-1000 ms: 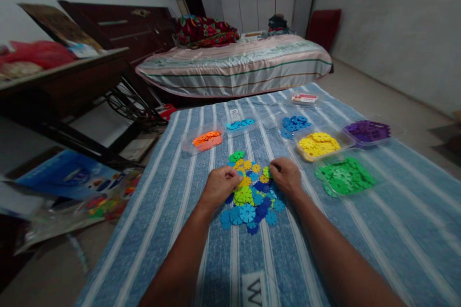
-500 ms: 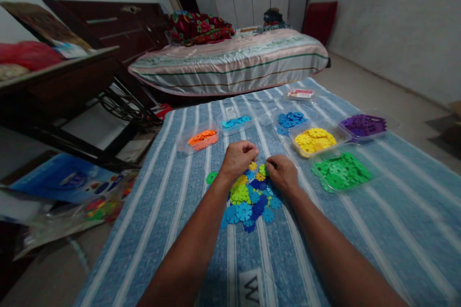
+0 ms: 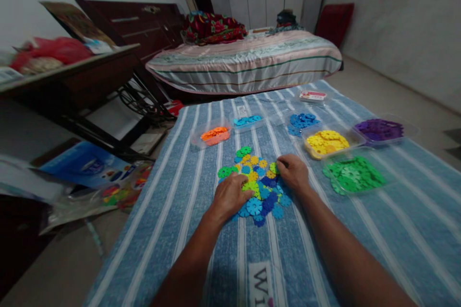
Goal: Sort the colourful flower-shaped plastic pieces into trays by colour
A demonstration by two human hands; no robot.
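A pile of flat snowflake-shaped plastic pieces (image 3: 257,182) in blue, green and yellow lies on a blue-and-white striped mat (image 3: 396,230). My left hand (image 3: 232,194) rests palm down on the near left part of the pile, fingers on a light-green piece. My right hand (image 3: 295,172) sits at the pile's right edge, fingers curled and pinching a green piece. Clear trays hold sorted pieces: orange (image 3: 215,135), light blue (image 3: 247,120), dark blue (image 3: 301,122), yellow (image 3: 327,142), purple (image 3: 379,129) and green (image 3: 353,175).
A small red-and-white packet (image 3: 311,96) lies at the mat's far end. A bed (image 3: 245,60) stands behind the mat. A dark table (image 3: 72,81) with a metal frame is at the left, with a blue box (image 3: 84,170) and plastic bags on the floor.
My left hand reached toward the far side of the pile, then drew back to its near left part. My right hand stayed at the pile's right edge. The view shifted slightly.
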